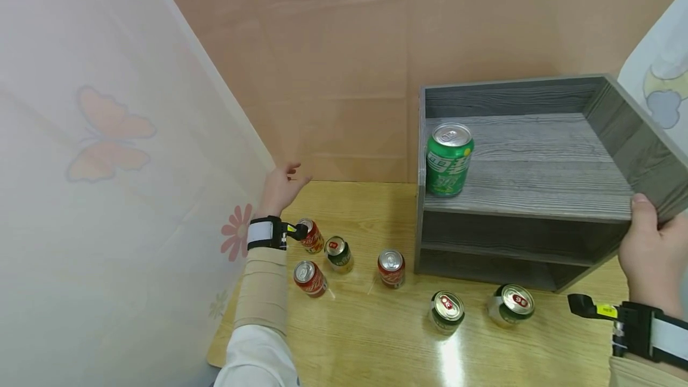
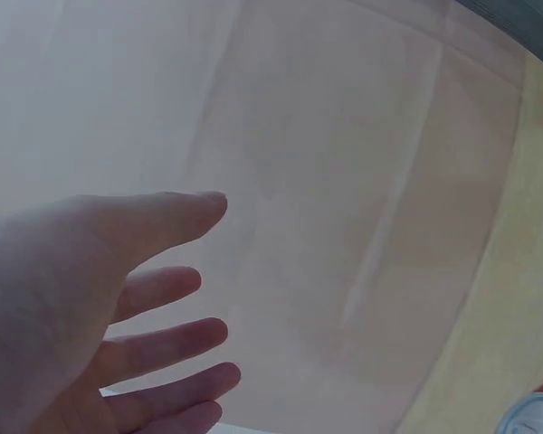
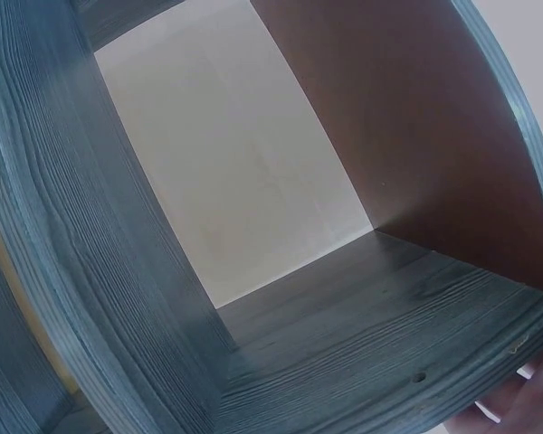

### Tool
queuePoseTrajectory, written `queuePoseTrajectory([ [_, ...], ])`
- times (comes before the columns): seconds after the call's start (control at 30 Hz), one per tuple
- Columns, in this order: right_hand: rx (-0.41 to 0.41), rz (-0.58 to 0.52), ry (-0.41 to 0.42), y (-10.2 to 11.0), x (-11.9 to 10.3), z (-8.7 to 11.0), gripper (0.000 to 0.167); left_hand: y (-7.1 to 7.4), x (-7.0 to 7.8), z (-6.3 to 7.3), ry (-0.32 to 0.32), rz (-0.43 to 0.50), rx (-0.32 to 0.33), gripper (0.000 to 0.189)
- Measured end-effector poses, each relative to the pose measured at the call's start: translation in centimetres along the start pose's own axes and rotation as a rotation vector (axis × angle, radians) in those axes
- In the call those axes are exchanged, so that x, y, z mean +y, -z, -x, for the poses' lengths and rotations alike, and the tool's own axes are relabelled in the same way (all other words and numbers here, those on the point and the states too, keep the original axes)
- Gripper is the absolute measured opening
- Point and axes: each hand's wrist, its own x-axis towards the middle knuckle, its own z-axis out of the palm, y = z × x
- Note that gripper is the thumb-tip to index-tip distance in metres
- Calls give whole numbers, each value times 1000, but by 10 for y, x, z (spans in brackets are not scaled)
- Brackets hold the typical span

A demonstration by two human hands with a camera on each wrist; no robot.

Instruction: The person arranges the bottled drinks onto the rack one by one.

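My left hand [image 1: 279,190] hovers over the back left of the table, fingers spread and slightly bent, holding nothing; in the left wrist view the hand [image 2: 100,316] has its thumb apart from the fingers. Nearest below it stands a red soda can [image 1: 312,236]. At the far right, my right hand [image 1: 653,249] grips the side panel of a grey wooden shelf [image 1: 529,214], thumb on the front. The right wrist view shows fingertips [image 3: 516,398] at the edge of the shelf wall [image 3: 389,362]. A green soda can [image 1: 449,160] stands upright on the shelf's upper board, against its left wall.
More cans stand on the wooden table [image 1: 365,339]: a red can [image 1: 310,279], a dark green and gold can [image 1: 338,254], another red can [image 1: 391,268], and two green-and-gold cans [image 1: 447,312] before the shelf. A white printed sheet [image 1: 134,226] borders the left; brown covering [image 1: 333,76] hangs behind.
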Motion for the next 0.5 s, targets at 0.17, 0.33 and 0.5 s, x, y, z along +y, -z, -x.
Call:
queuePoseTrajectory([
  [0.17,-13,4,-22,0,-1,0,44,-10,-17,1,51,-41,-50,56],
  [0.33,-27,27,-87,0,-4,2,44,-22,-34,0,104,-50,-118,57],
  [0.5,-29,30,-110,1,-5,3,44,-29,-47,2,173,-38,-178,58],
])
